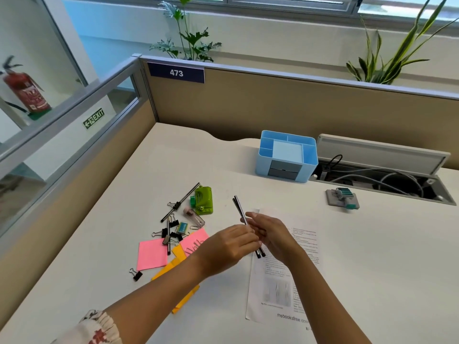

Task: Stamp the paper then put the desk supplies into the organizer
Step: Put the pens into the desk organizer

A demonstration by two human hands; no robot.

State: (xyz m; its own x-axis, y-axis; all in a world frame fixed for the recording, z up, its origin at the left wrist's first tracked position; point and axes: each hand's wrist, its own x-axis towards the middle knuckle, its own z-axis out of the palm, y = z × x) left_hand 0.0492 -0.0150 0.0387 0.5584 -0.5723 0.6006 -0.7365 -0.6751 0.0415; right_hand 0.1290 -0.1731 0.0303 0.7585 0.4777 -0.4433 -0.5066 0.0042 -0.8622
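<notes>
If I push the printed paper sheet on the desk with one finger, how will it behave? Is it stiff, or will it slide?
The printed sheet lies flat on the smooth white desk, so it would probably slide easily. It looks like one thin page, so likely light and floppy; a push at one edge might buckle or turn it. The hands holding pencils hover above its upper part, apparently without pinning it.

Two pink notes [152,254], one blue organizer [285,155], one stamp [344,197], one paper [280,289]

Two black pencils [239,210] held slanted above printed paper [278,291], blue organizer [286,155] upright beyond, stamp [344,197] at right
</notes>
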